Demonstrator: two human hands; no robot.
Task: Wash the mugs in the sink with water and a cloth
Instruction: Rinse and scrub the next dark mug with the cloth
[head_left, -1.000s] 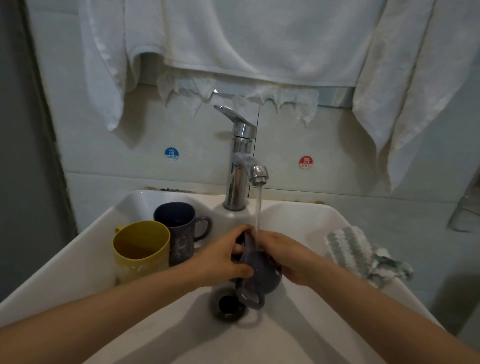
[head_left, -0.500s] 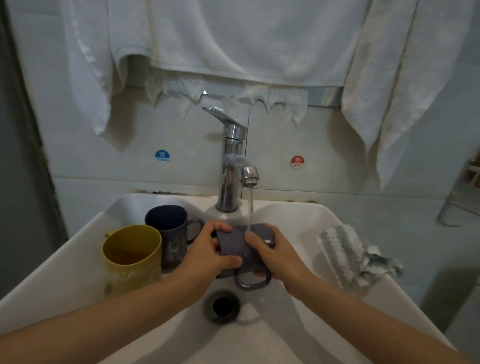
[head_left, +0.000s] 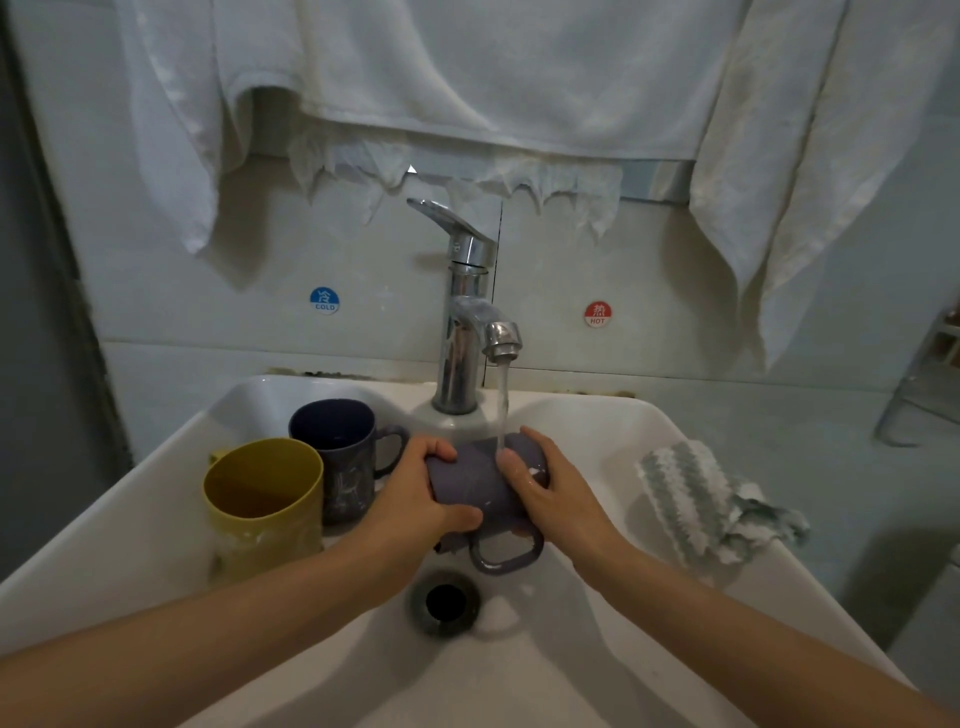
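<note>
A grey-purple mug (head_left: 475, 480) lies on its side under the running water from the chrome tap (head_left: 467, 312), its handle pointing down toward me. My left hand (head_left: 415, 499) grips its left end, thumb underneath. My right hand (head_left: 550, 491) grips its right end, with the stream hitting near my thumb. A yellow mug (head_left: 262, 512) and a dark blue mug (head_left: 340, 457) stand upright at the left of the white sink (head_left: 130, 519). A grey-and-white striped cloth (head_left: 696, 499) lies on the sink's right rim, untouched.
The drain (head_left: 445, 601) sits just below the held mug. White towels (head_left: 467, 78) hang on the wall above the tap. A metal rack (head_left: 930, 374) shows at the right edge. Cold and hot stickers flank the tap.
The held mug turned from tilted with its handle low to lying on its side under the stream. Both hands shifted their hold round it.
</note>
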